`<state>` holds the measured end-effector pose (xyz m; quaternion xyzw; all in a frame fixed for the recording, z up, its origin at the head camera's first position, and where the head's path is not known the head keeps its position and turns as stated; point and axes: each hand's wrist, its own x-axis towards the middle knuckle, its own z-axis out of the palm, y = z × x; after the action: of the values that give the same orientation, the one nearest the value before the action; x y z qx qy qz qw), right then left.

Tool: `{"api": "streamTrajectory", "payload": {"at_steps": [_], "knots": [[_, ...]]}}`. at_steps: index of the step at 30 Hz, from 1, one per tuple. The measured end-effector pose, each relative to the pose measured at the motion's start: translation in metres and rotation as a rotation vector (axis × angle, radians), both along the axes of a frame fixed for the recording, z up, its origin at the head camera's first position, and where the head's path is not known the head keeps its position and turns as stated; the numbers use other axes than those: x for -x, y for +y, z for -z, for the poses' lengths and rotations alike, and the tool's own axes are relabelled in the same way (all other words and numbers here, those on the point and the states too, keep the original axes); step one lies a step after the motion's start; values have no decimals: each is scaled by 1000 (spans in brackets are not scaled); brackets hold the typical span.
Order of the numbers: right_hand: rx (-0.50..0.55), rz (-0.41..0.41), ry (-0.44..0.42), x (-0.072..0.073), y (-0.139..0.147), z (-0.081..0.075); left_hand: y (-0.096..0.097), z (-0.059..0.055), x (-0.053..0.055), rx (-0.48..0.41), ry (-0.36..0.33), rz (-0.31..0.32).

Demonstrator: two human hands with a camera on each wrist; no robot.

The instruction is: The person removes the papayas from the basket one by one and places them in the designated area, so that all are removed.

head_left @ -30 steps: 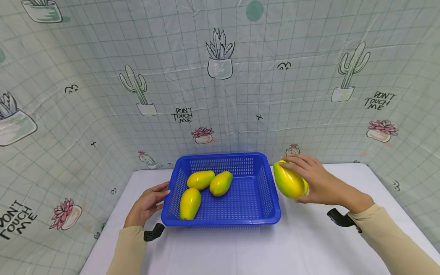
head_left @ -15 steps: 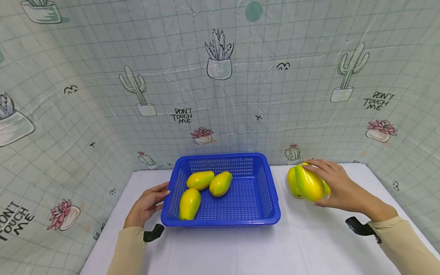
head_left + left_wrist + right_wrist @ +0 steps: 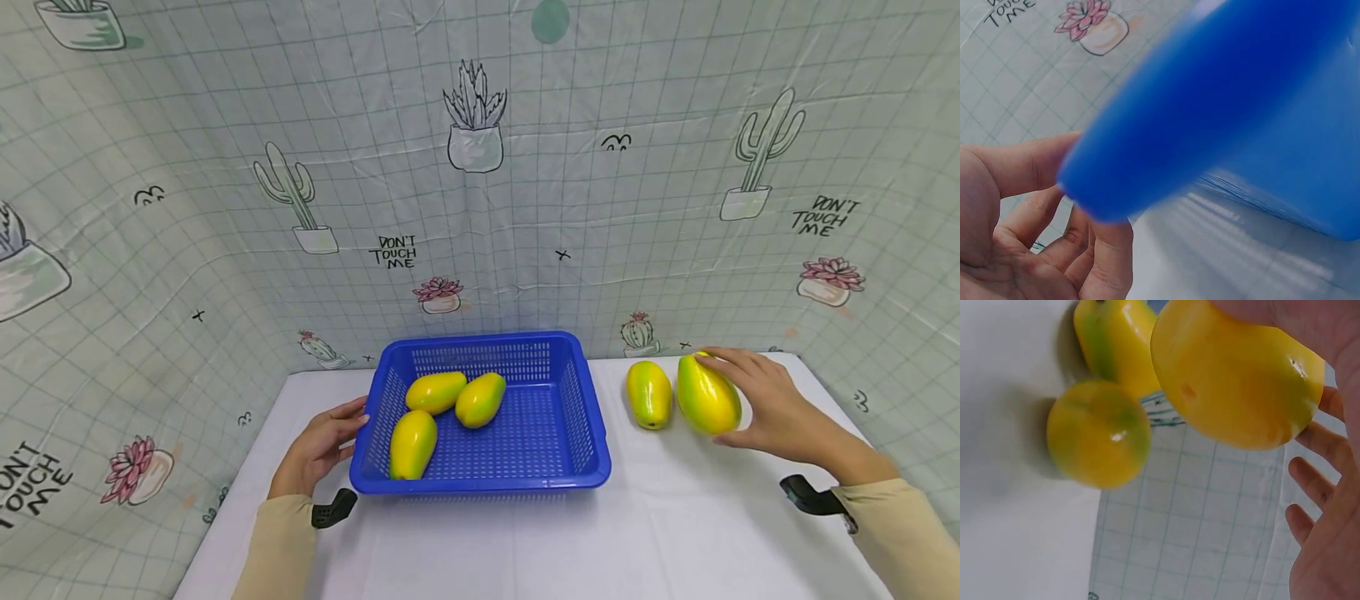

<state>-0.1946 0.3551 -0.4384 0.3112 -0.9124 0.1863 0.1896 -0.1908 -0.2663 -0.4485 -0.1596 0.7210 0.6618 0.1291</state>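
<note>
Right hand (image 3: 772, 412) holding fruit (image 3: 707, 398), long axis slanted, narrow end away

Pale gridded backdrop (image 3: 525, 208), potted-plant prints (image 3: 476, 148), faint creases; white tabletop (image 3: 570, 550)

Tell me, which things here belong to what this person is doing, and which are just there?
Seemingly part of the job:
right hand, holding a yellow-green fruit
left hand, gripping the blue basket
three fruits in the basket
two fruits on the white table

Seemingly just there:
patterned backdrop
black wrist devices
</note>
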Motion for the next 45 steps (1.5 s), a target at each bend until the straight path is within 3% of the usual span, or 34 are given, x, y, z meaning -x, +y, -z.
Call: {"api": "streamTrajectory", "payload": {"at_steps": [19,45], "knots": [[38,109,-71,7,45,13,0,-1,0,-8,-18,-15],[-54,255,-189,19,77,37,0,-2,2,-19,-31,-23]]}}
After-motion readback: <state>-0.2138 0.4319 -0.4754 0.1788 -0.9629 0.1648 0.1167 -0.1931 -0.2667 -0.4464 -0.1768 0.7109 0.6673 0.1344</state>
